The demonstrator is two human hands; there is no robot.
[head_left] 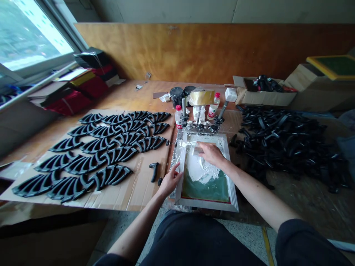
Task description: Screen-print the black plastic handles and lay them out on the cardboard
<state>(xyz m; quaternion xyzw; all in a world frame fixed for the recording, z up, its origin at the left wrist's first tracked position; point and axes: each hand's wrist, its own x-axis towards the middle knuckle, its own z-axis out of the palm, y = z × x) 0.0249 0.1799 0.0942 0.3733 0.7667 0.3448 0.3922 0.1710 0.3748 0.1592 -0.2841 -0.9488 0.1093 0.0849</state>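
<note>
A silver screen-printing frame [234, 192] with green mesh lies in front of me, thick white ink [203, 171] smeared over its upper part. My right hand [212, 154] is closed on a small squeegee [198, 149] near the top of the mesh; the fingers partly hide it. At the frame's left edge rests my left hand [171, 180], fingers stretched and apart, with nothing visible in it. A metal clamp stand [198, 126] joins the frame's far end. One curved black handle-like part [154, 171] lies left of my left hand.
Rows of curved black parts [104, 160] cover cardboard [141, 192] on the left. A heap of similar parts [280, 140] lies at right. Behind the frame stand two red-capped bottles [213, 107] and black tins [176, 96]. An open carton [263, 96] is at the back right.
</note>
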